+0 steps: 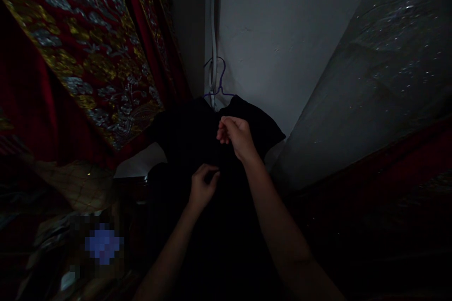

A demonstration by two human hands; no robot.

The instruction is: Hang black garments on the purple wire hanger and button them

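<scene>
A black short-sleeved garment (197, 127) hangs in front of me on a thin purple hanger (222, 80). My left hand (205, 186) is at the middle of its front, thumb and forefinger pinched at the dark cloth. Higher up, just below the neckline, my right hand (236, 136) is closed, with the thumb against the forefinger and the other fingers curled in. Whatever lies between the right fingertips is too small or dark to make out. The lower part of the garment is lost in shadow.
Red cloth with gold and silver embroidery (95, 56) hangs at the left. A pale pipe or cable (213, 14) runs down the grey wall (282, 33) behind the hanger. Glossy clear plastic sheeting (388, 70) covers the right side. A blurred-out bluish patch (104, 243) is low on the left.
</scene>
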